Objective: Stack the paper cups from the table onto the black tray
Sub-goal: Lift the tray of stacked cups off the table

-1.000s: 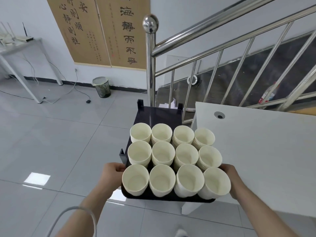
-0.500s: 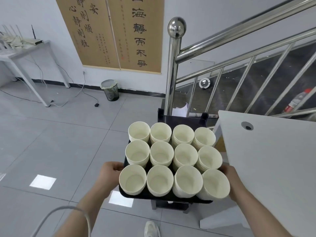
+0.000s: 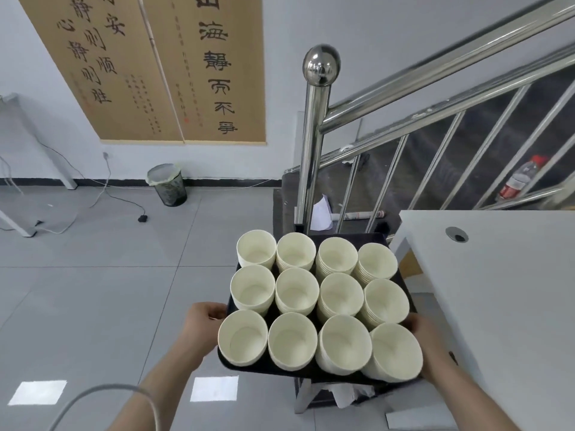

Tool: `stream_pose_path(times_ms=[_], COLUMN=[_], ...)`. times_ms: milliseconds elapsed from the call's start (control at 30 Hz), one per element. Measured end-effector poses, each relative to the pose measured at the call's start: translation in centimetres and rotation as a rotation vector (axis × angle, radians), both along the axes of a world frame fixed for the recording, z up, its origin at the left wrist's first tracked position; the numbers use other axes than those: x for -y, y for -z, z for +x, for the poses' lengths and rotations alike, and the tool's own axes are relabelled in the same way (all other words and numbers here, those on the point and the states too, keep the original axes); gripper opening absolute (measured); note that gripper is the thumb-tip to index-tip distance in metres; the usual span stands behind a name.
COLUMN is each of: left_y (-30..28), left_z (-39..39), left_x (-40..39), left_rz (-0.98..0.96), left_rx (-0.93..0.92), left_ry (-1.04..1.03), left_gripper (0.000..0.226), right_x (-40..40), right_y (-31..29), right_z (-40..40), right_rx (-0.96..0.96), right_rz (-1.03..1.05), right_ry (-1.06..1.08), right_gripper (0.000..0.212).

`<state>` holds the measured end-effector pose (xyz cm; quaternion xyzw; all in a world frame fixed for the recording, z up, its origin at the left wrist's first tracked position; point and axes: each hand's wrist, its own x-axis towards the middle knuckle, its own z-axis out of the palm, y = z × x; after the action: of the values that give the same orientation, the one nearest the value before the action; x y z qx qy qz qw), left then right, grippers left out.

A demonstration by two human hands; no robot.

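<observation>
The black tray is held in the air, filled with several stacks of cream paper cups in three rows. My left hand grips the tray's left edge. On the right edge, my right hand holds it, partly hidden behind the nearest cup stack. The tray hangs to the left of the white table, above a black stand.
A steel stair railing post rises just behind the tray. A black stand sits under it on the grey tile floor. A wire waste bin and cables lie by the back wall. A bottle lies on the stairs.
The tray with cups has shifted left, away from the white table, and the view has turned so the table now lies further right. Both hands keep their grip.
</observation>
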<state>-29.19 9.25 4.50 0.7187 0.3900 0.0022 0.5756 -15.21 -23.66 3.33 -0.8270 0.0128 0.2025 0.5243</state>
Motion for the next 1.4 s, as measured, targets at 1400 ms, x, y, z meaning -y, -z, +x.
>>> stream_pose_path(times_ms=[1400], left_y=[6.2], left_z=[38.2], left_x=[-2.1], left_rz=[0.27], left_rx=[0.012], left_ry=[1.301], left_gripper=[0.024], right_x=[-10.3], right_y=[5.4], right_z=[-4.3], right_rx=[-0.117], right_rz=[-0.019], right_ry=[1.214], right_gripper=[0.022])
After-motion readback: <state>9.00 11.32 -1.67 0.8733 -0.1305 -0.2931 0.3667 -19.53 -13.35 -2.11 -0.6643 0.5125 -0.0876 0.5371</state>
